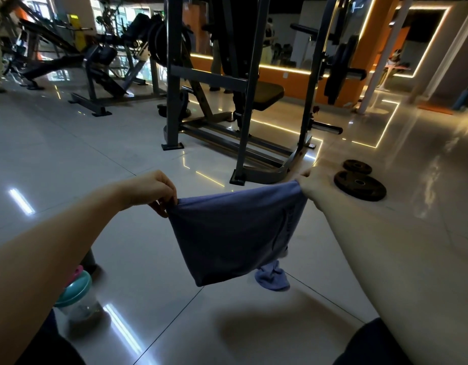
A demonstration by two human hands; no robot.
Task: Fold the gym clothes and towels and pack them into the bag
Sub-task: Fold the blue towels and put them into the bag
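Observation:
A blue-purple garment (227, 233) with a dark printed logo near its right side hangs in the air in front of me, stretched between both hands above the tiled floor. My left hand (153, 189) pinches its upper left corner. My right hand (315, 187) grips its upper right corner. A loose end of the same blue cloth (272, 279) droops below the garment's lower right. No bag is in view.
A clear shaker bottle with a teal lid (76, 293) stands on the floor at lower left beside a dark object. Two black weight plates (359, 184) lie on the floor at right. A steel gym rack (240, 101) stands ahead, with more machines at back left.

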